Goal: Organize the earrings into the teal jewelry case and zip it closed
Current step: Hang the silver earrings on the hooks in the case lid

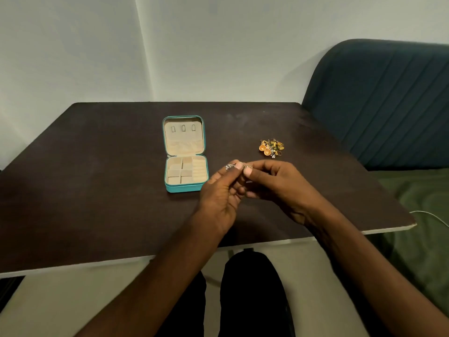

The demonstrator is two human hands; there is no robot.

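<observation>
Head view: earring pile (271, 148) right of open case (185, 175), hands' (220, 193) hold unclear.

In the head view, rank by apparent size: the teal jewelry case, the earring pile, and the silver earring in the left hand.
1. Teal jewelry case, open, clearly largest.
2. Earring pile on the table.
3. Silver earring pinched by the left hand, smallest though nearer the camera; partly hidden.

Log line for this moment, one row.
case open, compartments empty | left hand, right hand pinch earring | pile on table
</observation>
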